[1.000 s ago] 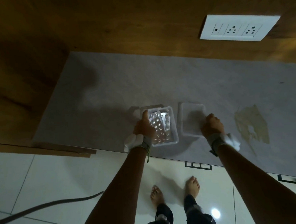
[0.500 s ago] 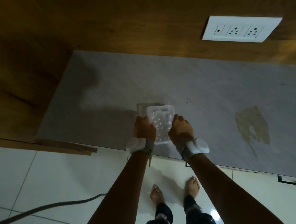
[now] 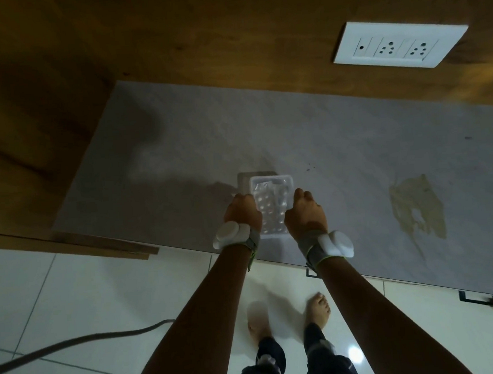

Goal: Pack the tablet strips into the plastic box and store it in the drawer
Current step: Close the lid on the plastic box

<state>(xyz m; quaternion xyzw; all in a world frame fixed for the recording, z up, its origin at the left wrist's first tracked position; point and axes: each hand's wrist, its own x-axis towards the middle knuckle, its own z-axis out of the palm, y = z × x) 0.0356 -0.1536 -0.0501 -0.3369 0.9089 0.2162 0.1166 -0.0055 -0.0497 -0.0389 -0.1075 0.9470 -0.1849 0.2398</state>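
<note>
A clear plastic box (image 3: 271,185) rests on the grey countertop (image 3: 294,142) near its front edge. Silver tablet strips (image 3: 270,211) show through its clear lid. My left hand (image 3: 242,213) grips the box's left side and my right hand (image 3: 304,212) grips its right side. Both hands press against the box, fingers curled over its edges. The box's near end (image 3: 272,234) shows between my wrists.
A yellowish stain (image 3: 416,207) marks the countertop to the right. A white socket panel (image 3: 398,44) sits on the wooden back wall. Dark drawer handles (image 3: 477,299) show under the counter's front edge. A cable (image 3: 75,342) lies on the white floor tiles at the left.
The lid that lay to the right of the box a second ago now covers it. My right hand has moved left from the lid's place to the box's right side, and both hands now hold the box.
</note>
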